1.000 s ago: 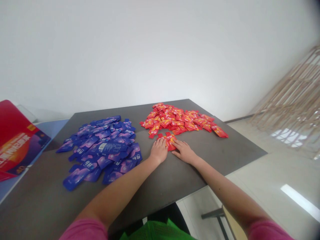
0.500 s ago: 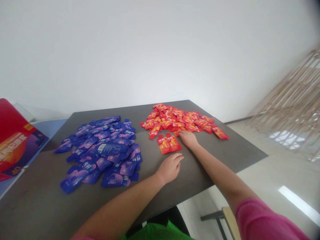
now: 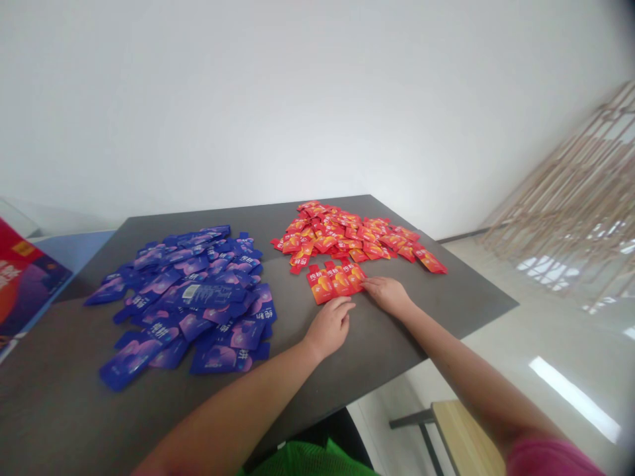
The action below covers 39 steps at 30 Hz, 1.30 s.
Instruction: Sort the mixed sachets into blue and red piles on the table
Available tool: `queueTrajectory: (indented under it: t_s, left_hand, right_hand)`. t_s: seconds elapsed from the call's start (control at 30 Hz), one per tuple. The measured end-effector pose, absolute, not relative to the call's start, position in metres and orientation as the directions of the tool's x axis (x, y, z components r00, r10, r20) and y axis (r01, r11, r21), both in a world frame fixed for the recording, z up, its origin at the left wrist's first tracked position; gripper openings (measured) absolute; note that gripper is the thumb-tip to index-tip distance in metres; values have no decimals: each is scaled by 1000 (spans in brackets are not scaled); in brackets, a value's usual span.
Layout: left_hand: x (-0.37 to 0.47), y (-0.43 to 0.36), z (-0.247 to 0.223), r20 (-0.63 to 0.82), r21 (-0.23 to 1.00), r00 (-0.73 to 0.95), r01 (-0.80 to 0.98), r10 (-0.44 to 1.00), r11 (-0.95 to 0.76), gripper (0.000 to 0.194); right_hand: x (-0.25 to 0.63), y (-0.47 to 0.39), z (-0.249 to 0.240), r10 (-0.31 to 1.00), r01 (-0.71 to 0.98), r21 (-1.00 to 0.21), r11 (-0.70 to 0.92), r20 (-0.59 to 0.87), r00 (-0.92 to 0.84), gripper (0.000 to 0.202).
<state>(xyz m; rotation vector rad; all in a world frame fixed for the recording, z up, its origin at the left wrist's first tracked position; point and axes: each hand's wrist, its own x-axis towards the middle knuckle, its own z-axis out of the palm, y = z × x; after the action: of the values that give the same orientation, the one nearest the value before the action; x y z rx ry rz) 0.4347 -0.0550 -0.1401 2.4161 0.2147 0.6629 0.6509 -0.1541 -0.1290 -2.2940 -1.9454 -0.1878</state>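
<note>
Three red-orange sachets [image 3: 337,281] lie side by side in a short row on the dark table. My right hand [image 3: 389,295] has its fingertips closed on the right edge of the rightmost sachet [image 3: 353,274]. My left hand [image 3: 329,325] rests just below the row, fingers stretched out loosely and nothing in them; its fingertips are close to the lower edge of the sachets. Behind the row is a heap of the same red sachets [image 3: 342,231]. A larger heap of blue-purple sachets [image 3: 198,284] covers the left of the table.
The grey table [image 3: 297,396] stands against a white wall [image 3: 317,99]. At the far left is a red and purple printed box or bag [image 3: 24,277], partly cut off. A wooden stool [image 3: 464,433] is below the table's front edge. Bamboo-like poles [image 3: 585,198] lean at the right.
My right hand has drawn a third red sachet from the heap to the right end of the row. My left hand stays below the row. The view has shifted slightly.
</note>
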Motion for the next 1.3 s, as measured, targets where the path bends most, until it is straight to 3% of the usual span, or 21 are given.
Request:
queueTrajectory:
  t_s: [0.23,0.43,0.77,0.97,1.3]
  left_hand:
    - [436,-53,-143,449,613,838,-37,310,-789,36]
    - [435,-51,-144,468,621,822,-43,325,-783,35]
    - [436,-53,-143,475,608,830,-70,292,-791,34]
    - [435,-52,-144,477,616,827,-73,298,-785,33]
    - [436,-51,-145,469,631,823,-58,321,-774,33]
  right_hand:
    - [676,-132,-118,916,956,-84,-281,275,293,40]
    - [691,-96,-127,909,951,-142,-276,285,306,42]
    - [682,-176,-142,909,953,-180,-245,300,290,45]
    - [674,-181,-143,898,946,-197,-257,313,310,45]
    - [738,-137,-133,720,799,-235,-553,349,600,33]
